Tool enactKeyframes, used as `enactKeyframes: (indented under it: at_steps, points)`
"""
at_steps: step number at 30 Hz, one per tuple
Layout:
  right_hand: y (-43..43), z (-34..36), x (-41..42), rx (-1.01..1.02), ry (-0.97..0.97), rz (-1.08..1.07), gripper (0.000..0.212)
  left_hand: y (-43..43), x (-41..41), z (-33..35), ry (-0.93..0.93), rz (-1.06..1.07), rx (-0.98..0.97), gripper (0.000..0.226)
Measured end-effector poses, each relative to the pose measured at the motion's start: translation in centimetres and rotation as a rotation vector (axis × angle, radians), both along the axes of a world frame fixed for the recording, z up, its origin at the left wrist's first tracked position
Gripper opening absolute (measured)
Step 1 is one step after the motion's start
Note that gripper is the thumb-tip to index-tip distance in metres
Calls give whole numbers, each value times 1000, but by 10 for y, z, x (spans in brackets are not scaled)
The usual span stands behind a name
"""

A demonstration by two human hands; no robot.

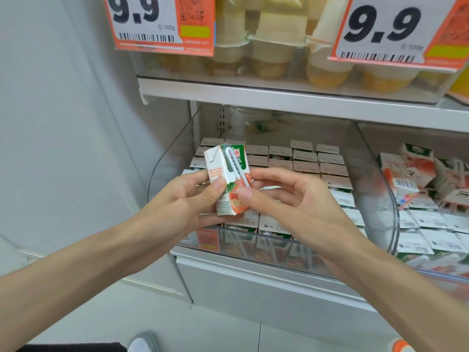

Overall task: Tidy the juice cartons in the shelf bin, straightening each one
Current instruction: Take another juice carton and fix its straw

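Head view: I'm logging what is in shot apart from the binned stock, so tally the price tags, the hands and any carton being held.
9.9 price tags: 2
Hands, left hand and right hand: 2
Held juice carton, gripped by both hands: 1
Total: 5

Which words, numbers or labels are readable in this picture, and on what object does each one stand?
"9.9" on the left price tag, with "元/500g" in small print below it.
"9.9" on the right price tag; the small unit text under it is blurred.
"%" on the juice carton held in both hands; its other print is too small to read.
Print on the cartons in the bin: too small to read.
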State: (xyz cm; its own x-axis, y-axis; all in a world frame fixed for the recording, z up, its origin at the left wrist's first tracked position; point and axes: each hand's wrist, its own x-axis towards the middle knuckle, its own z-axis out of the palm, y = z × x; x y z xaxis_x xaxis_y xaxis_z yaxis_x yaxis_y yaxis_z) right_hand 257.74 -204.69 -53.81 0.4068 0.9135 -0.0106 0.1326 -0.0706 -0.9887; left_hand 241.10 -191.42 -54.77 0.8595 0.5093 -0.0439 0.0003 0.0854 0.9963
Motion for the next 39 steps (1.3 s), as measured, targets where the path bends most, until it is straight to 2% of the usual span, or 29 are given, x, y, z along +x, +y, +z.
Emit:
enactKeyframes:
  at_steps: [4,7,13,20,27,35,39]
  points:
    - [4,-4,-4,4,-149,-15,61,-1,3,2,24,7,22,38]
    - [7,-9,-3,-14,-219,-44,59,-3,6,3,46,5,47,36]
    - [6,-7,1,-2,-153,-81,49,-2,12,9,6,6,-101,36]
    - [4,-2,1,49,-100,-92,57,3,9,7,-18,6,20,37]
    - [4,-4,1,89,-157,-71,55,3,9,5,-7,23,-46,40]
    - [6,-7,2,61,-184,-76,65,1,9,6,-18,25,-6,37]
    - [6,-7,3,42,-177,-87,56,-1,11,7,-29,13,-51,37]
